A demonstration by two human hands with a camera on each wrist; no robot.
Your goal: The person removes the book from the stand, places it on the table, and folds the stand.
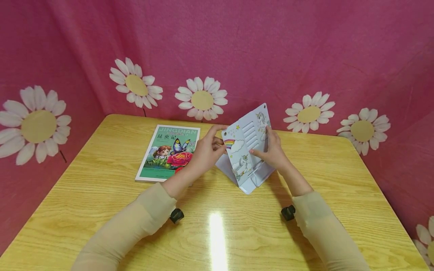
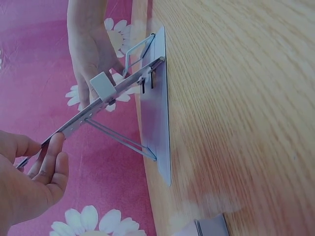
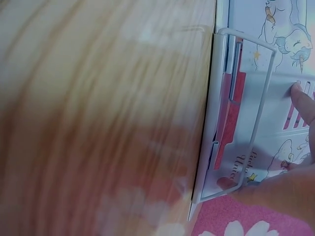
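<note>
A white metal book stand point(image 1: 251, 141) with unicorn and rainbow prints stands on the table, its slotted back panel tilted up from its base. My left hand point(image 1: 209, 147) pinches the panel's upper left edge between thumb and fingers. At the panel's right edge, my right hand point(image 1: 274, 150) grips with the thumb on the front by the slots and the other fingers mostly hidden behind. Wire supports point(image 2: 120, 135) join panel and base in the left wrist view. Close up in the right wrist view, a bent wire page holder point(image 3: 263, 98) crosses the lower front.
A book point(image 1: 169, 152) with a green cover and a butterfly picture lies left of the stand, partly behind my left forearm. The wooden table point(image 1: 251, 233) reaches back to a pink curtain point(image 1: 237, 45) printed with daisies. Small black devices point(image 1: 176, 215) show at both wrists.
</note>
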